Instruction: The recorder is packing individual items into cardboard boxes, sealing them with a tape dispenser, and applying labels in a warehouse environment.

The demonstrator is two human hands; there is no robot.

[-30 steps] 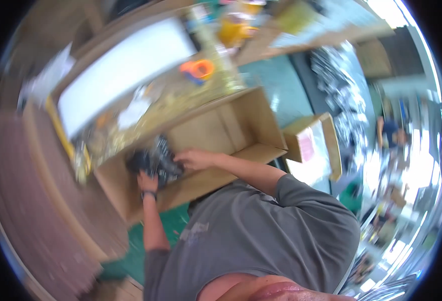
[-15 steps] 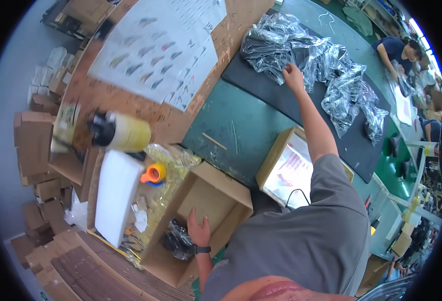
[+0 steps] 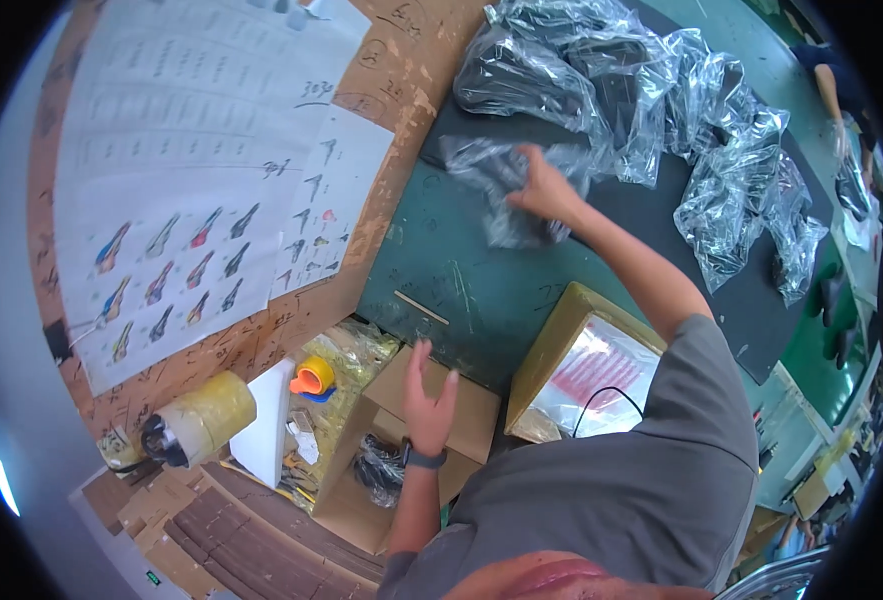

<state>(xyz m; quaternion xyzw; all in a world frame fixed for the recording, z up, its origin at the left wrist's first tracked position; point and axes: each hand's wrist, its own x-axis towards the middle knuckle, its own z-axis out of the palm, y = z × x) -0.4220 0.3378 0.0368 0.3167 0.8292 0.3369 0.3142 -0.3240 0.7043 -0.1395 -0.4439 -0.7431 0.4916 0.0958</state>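
Note:
Above the green table (image 3: 401, 260), my right hand (image 3: 546, 190) grips a clear plastic bag (image 3: 481, 165) with something dark in it; motion blurs the bag. Behind it, more clear bags with dark contents (image 3: 621, 80) lie heaped on a black mat (image 3: 751, 335). My left hand (image 3: 429, 405) has its fingers apart and holds nothing. It is over an open cardboard box (image 3: 471, 415) close to my body. Inside that box sits another bagged dark item (image 3: 376, 470), partly hidden by the box wall and my wrist.
To the right stands a second box (image 3: 536, 365) with a plastic-covered sheet and a black cable. An orange tape roll (image 3: 311, 376), a white foam block (image 3: 261, 425) and a yellowish cylinder (image 3: 206, 415) are at left, below a board with printed sheets (image 3: 171, 200). A thin stick (image 3: 421, 307) lies on the table.
My right hand has drawn a bag off the heap, toward me and to the left. My left hand has risen from beside the bagged item to above the box. The view has shifted.

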